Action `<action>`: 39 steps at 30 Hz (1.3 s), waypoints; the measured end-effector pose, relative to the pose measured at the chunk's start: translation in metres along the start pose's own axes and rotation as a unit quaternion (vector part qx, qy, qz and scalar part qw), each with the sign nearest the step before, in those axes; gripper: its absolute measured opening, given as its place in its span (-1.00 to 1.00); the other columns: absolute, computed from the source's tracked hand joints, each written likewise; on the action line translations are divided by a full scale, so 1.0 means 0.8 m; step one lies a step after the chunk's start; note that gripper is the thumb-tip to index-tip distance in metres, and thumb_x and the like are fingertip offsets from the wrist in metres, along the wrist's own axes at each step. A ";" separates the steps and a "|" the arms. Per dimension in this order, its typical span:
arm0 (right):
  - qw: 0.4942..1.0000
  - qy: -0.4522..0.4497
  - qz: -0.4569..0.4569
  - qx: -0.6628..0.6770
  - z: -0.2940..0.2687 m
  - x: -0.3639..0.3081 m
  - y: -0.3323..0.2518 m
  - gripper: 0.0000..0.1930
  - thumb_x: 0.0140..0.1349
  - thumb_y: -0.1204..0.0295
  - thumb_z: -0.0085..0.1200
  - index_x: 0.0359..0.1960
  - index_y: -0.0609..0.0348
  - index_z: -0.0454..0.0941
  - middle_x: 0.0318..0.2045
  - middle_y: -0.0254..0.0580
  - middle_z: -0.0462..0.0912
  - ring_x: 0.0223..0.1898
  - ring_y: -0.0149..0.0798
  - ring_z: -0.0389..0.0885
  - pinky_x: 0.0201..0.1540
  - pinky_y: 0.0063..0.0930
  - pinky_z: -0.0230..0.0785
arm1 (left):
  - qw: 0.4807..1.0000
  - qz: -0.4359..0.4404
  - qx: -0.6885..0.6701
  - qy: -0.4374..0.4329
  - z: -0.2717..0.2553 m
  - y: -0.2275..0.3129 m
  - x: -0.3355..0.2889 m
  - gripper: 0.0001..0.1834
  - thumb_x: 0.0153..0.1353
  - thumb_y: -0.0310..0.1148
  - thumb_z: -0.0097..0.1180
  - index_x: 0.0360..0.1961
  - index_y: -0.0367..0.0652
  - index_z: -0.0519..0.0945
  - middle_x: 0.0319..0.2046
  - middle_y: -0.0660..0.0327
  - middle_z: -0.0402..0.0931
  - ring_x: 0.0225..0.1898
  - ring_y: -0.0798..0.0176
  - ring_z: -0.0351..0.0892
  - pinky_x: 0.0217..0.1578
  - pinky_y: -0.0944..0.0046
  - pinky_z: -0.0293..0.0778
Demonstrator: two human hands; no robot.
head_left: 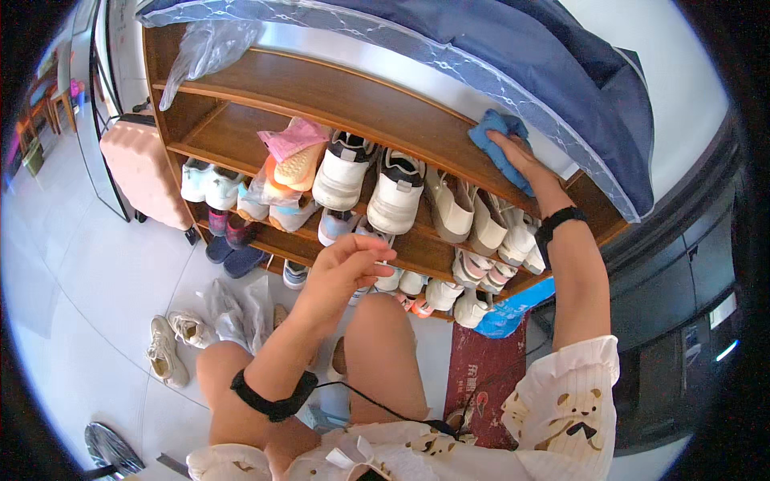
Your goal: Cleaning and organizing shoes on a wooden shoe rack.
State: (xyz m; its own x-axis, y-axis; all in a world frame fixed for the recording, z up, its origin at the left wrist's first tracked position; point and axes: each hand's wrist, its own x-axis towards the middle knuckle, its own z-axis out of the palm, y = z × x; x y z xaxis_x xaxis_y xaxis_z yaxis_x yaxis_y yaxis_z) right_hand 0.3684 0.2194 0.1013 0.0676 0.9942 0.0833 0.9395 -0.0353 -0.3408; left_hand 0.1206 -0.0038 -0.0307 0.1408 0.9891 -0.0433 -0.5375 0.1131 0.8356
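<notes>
My right hand (pixel 517 156) reaches to the right end of the top shelf and presses a blue cloth (pixel 501 148) onto the board, its fingers closed round the cloth. In front of the middle shelves my left hand (pixel 349 264) hovers with its fingers loosely curled together, and no object shows in it. Near that hand, white sneakers with black lining (pixel 397 192) stand on the wooden shoe rack (pixel 353 88). To the right of them is a pair of cream slip-on shoes (pixel 451 207).
A dark blue fabric cover (pixel 513 48) hangs over the rack's top. A clear plastic bag (pixel 212 52) lies top left. A pink suitcase (pixel 148 168) stands left of the rack. Beige sneakers (pixel 164 353) and a red mat (pixel 485 385) are on the floor.
</notes>
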 end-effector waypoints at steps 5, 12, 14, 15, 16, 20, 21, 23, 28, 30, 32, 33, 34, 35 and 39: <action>0.998 -0.046 -0.046 0.026 0.011 -0.018 -0.041 -0.06 -0.15 -0.24 -0.14 0.17 0.22 0.06 0.18 0.05 0.07 0.20 -0.02 0.03 0.21 -0.30 -0.15 | 0.999 -0.015 -0.034 -0.020 0.004 0.006 0.008 -0.81 0.11 -0.43 -0.10 -0.24 -0.23 0.40 -0.27 0.16 0.49 -0.34 0.35 0.48 -0.27 0.43 0.35; 0.983 0.009 -0.180 -0.030 0.041 -0.009 -0.057 -0.27 -0.17 -0.03 -0.01 0.06 0.13 0.28 0.01 0.05 0.35 0.06 -0.04 0.28 0.12 -0.33 0.03 | 0.992 -0.033 -0.117 -0.015 0.002 0.005 0.010 -0.79 0.08 -0.41 -0.05 -0.26 -0.26 0.41 -0.32 0.14 0.49 -0.35 0.28 0.49 -0.33 0.40 0.36; 0.980 0.041 -0.188 -0.056 0.039 -0.012 -0.047 -0.30 -0.18 0.03 0.00 0.06 0.10 0.29 0.02 0.04 0.34 0.05 -0.03 0.29 0.10 -0.32 0.07 | 0.994 -0.057 -0.095 -0.012 -0.004 0.000 0.015 -0.79 0.07 -0.40 -0.04 -0.26 -0.26 0.41 -0.33 0.14 0.49 -0.36 0.28 0.49 -0.34 0.41 0.37; 0.973 0.064 -0.208 -0.082 0.037 -0.014 -0.042 -0.32 -0.20 0.09 0.01 0.05 0.07 0.30 0.03 0.04 0.33 0.04 -0.01 0.29 0.08 -0.32 0.10 | 0.996 -0.060 -0.068 0.002 -0.008 0.001 0.017 -0.78 0.07 -0.40 -0.04 -0.25 -0.25 0.41 -0.32 0.14 0.49 -0.36 0.28 0.49 -0.35 0.42 0.37; 0.974 0.068 -0.202 -0.082 0.035 -0.017 -0.038 -0.32 -0.20 0.09 0.01 0.05 0.07 0.30 0.03 0.04 0.33 0.04 -0.01 0.29 0.08 -0.32 0.10 | 0.996 -0.063 -0.066 -0.004 -0.013 0.003 0.019 -0.78 0.07 -0.40 -0.04 -0.25 -0.25 0.41 -0.32 0.14 0.49 -0.36 0.28 0.49 -0.35 0.42 0.37; 0.979 0.055 -0.194 -0.036 0.017 -0.040 -0.024 -0.35 -0.25 0.17 0.03 0.01 0.10 0.35 -0.07 0.06 0.42 -0.05 0.02 0.38 0.02 -0.30 0.19 | 0.998 -0.014 -0.038 0.052 -0.033 0.008 0.024 -0.79 0.10 -0.36 -0.06 -0.25 -0.23 0.41 -0.33 0.15 0.47 -0.36 0.29 0.47 -0.36 0.41 0.37; 0.978 0.067 -0.195 -0.042 0.013 -0.042 -0.014 -0.34 -0.25 0.17 0.03 0.01 0.12 0.34 -0.11 0.09 0.44 -0.07 0.03 0.40 0.01 -0.30 0.21 | 0.997 0.001 -0.042 0.060 -0.035 0.007 0.026 -0.79 0.11 -0.35 -0.07 -0.25 -0.22 0.41 -0.33 0.16 0.47 -0.36 0.30 0.46 -0.36 0.41 0.37; 0.976 0.084 -0.198 -0.045 0.003 -0.048 0.006 -0.33 -0.26 0.17 0.03 0.01 0.14 0.34 -0.14 0.11 0.46 -0.08 0.04 0.41 0.00 -0.30 0.22 | 0.996 -0.004 -0.041 0.077 -0.032 0.007 0.030 -0.81 0.10 -0.38 -0.08 -0.26 -0.21 0.41 -0.34 0.17 0.48 -0.37 0.33 0.47 -0.34 0.42 0.36; 0.980 0.116 -0.131 -0.095 -0.021 -0.045 0.107 -0.36 -0.25 0.10 0.03 -0.02 0.06 0.38 -0.16 0.12 0.47 -0.14 0.09 0.45 -0.02 -0.25 0.25 | 0.993 -0.015 -0.038 0.112 -0.042 -0.003 0.035 -0.82 0.10 -0.41 -0.11 -0.26 -0.21 0.40 -0.35 0.17 0.49 -0.40 0.34 0.48 -0.34 0.44 0.36; 0.983 0.107 -0.093 -0.121 -0.039 -0.049 0.141 -0.35 -0.23 0.07 0.02 -0.01 0.07 0.37 -0.12 0.11 0.45 -0.10 0.08 0.42 0.01 -0.24 0.23 | 0.994 -0.012 -0.031 0.104 -0.046 -0.004 0.033 -0.83 0.11 -0.41 -0.12 -0.26 -0.21 0.40 -0.35 0.17 0.49 -0.40 0.34 0.48 -0.35 0.44 0.36; 0.972 0.155 -0.014 -0.174 -0.049 -0.040 0.175 -0.29 -0.20 0.03 0.02 0.06 0.07 0.28 -0.01 0.09 0.36 0.04 0.07 0.29 0.11 -0.24 0.09 | 0.995 -0.006 -0.027 0.094 -0.053 -0.005 0.034 -0.83 0.12 -0.41 -0.13 -0.27 -0.21 0.40 -0.36 0.17 0.49 -0.41 0.34 0.48 -0.35 0.44 0.36; 0.972 0.155 -0.014 -0.176 -0.055 -0.034 0.185 -0.29 -0.20 0.03 0.02 0.06 0.07 0.28 -0.01 0.09 0.36 0.04 0.07 0.29 0.11 -0.24 0.09 | 0.996 -0.014 -0.022 0.090 -0.059 -0.009 0.037 -0.84 0.13 -0.41 -0.14 -0.27 -0.21 0.40 -0.36 0.18 0.49 -0.41 0.35 0.48 -0.34 0.43 0.36; 0.972 0.126 0.009 -0.199 -0.056 -0.022 0.190 -0.27 -0.16 0.03 0.01 0.10 0.07 0.21 0.05 0.08 0.27 0.11 0.06 0.18 0.16 -0.24 -0.01 | 0.995 -0.022 -0.014 0.093 -0.062 -0.010 0.038 -0.84 0.13 -0.41 -0.15 -0.28 -0.21 0.40 -0.35 0.18 0.49 -0.41 0.36 0.47 -0.34 0.43 0.36; 0.970 0.097 0.031 -0.222 -0.056 -0.010 0.194 -0.25 -0.13 0.03 0.00 0.14 0.07 0.15 0.12 0.07 0.18 0.17 0.04 0.08 0.21 -0.24 -0.11 | 0.995 -0.021 -0.013 0.099 -0.061 -0.009 0.038 -0.84 0.13 -0.41 -0.15 -0.28 -0.21 0.40 -0.35 0.18 0.49 -0.41 0.36 0.47 -0.34 0.43 0.36; 0.973 0.127 -0.027 -0.193 -0.059 0.035 0.215 -0.19 -0.12 0.10 0.04 0.18 0.17 0.03 0.19 0.06 0.04 0.23 0.00 -0.06 0.24 -0.33 -0.18 | 0.993 -0.023 -0.012 0.112 -0.050 -0.003 0.037 -0.85 0.13 -0.42 -0.15 -0.29 -0.19 0.40 -0.35 0.19 0.49 -0.41 0.38 0.47 -0.34 0.45 0.33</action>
State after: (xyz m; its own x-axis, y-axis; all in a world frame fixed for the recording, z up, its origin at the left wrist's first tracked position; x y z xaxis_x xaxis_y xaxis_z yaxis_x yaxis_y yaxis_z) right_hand 0.5475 0.2365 0.0893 0.0498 0.9406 0.3358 0.9967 -0.0683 0.0437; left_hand 0.0926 0.0294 -0.0559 -0.0207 0.9786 -0.2048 -0.5546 0.1592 0.8168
